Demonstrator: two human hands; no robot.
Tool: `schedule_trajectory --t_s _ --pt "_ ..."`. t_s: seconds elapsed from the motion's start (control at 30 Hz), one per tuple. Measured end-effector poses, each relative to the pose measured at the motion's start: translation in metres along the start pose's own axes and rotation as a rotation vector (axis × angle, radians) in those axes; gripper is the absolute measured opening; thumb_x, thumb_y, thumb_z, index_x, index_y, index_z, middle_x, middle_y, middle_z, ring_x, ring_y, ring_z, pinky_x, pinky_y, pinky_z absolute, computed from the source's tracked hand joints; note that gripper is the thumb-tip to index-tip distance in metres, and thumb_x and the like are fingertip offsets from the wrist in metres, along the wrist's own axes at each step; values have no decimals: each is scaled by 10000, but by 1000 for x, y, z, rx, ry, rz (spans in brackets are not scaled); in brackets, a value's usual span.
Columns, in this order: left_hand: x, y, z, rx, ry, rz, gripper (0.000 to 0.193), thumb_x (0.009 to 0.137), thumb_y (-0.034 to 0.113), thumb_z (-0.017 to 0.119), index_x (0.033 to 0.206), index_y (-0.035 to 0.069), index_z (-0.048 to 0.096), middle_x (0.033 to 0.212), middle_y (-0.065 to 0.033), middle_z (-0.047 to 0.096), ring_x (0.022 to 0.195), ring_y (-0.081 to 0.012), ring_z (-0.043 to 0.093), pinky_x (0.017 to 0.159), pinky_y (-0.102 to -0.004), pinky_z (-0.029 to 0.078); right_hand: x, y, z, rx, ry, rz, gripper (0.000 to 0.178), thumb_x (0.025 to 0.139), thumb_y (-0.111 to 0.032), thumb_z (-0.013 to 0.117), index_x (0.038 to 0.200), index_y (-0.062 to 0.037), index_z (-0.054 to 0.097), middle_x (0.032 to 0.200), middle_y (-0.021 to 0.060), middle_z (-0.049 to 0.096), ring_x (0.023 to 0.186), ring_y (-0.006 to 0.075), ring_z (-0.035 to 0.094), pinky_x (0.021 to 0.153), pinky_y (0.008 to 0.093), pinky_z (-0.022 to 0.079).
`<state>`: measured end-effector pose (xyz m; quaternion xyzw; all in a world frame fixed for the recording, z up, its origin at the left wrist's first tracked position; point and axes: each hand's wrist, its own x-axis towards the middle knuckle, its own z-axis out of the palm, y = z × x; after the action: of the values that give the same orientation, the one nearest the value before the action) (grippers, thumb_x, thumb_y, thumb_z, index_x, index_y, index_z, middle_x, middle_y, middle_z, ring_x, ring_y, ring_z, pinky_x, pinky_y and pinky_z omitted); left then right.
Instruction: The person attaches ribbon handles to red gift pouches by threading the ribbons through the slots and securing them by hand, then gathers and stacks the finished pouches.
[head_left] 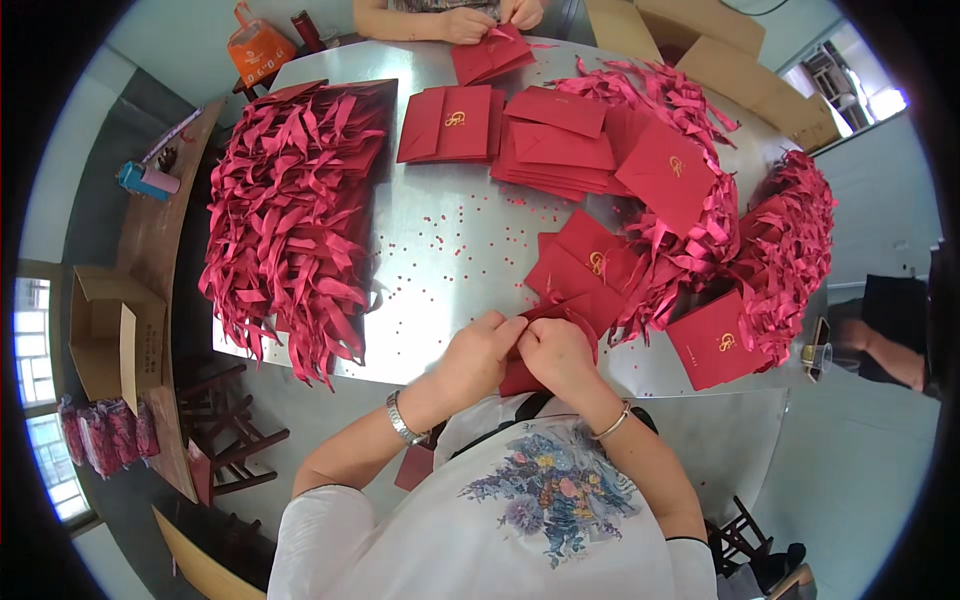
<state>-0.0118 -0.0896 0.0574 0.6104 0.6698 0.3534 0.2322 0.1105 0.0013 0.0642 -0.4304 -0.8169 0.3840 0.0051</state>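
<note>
At the near edge of the metal table (420,270), both my hands are closed at the top of a red paper gift bag (518,380). My left hand (485,350) pinches at its left, thumb and fingertips together. Close beside it, my right hand (558,355) has its fingers curled in on the same bag. Any ribbon end between my fingertips is hidden. Just beyond my hands lie red bags (580,265) with a gold emblem. Loose dark-red ribbons (665,260) spill to their right, next to another small stack of bags (712,345).
A big pile of ribboned bags (290,210) covers the table's left. Flat bags (555,140) are stacked at the far middle. Red paper dots are scattered between. Across the table, another person's hands (490,22) hold a red bag. At right are more ribboned bags (790,250) and a cup (818,357).
</note>
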Motion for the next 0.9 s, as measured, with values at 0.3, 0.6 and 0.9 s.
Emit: schedule_trajectory --t_s 0.3,0.6,0.9 --pt "5 -5 0 -112 20 -54 260 774 -42 532 1028 2 558 833 -205 608 747 -387 603 660 -434 495 -5 7 12 -112 144 -88 274 845 -249 506 723 -33 621 700 206 618 679 382 616 612 491 478" --pt "10 -2 -5 -260 -28 -256 87 806 -7 561 891 -23 559 795 -212 630 751 -359 624 656 -383 501 -11 12 21 91 198 -149 229 833 -226 537 707 -46 601 672 190 610 631 389 601 565 492 467" --pt "5 -12 -6 -466 -46 -271 103 856 59 578 921 -10 620 768 -75 632 696 -146 576 657 -282 474 -19 7 16 29 262 -203 219 841 -245 563 711 -70 583 674 149 612 619 351 606 539 458 464"
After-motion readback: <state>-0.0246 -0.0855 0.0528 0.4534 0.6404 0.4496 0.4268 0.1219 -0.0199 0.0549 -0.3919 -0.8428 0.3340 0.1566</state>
